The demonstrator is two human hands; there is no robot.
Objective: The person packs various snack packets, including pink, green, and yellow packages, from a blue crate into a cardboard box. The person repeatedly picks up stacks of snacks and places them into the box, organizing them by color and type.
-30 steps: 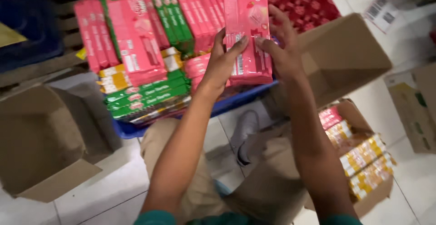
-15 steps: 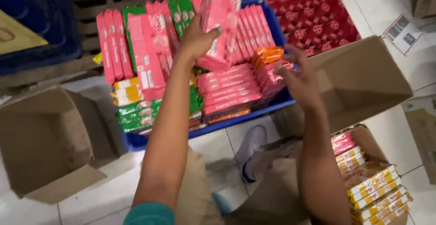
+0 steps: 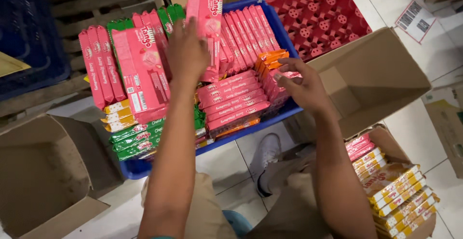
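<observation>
Sorting pink wafer packs in the blue crate, both hands working.
I'm seeing the left hand (image 3: 187, 51) pressing a pink pack (image 3: 208, 24) upright at 12 o'clock in the blue crate (image 3: 251, 118), its grip clasped round the pack; the right hand (image 3: 301, 85), fingers curled, is pinching the short pink stack (image 3: 279, 82) at 3 o'clock. Upright rows are leaning, so a nudge could be toppling them. Left fingertips are hidden; crate floor buried.

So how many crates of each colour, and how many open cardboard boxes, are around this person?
Blue plastic crates: 2 (packet-filled crate, dark crate at left)
Red plastic crate: 1
Open brown cardboard boxes: 3 (left box, right box, box of yellow packets)
Total: 6; cut-off boxes at the edges are not counted.
</observation>
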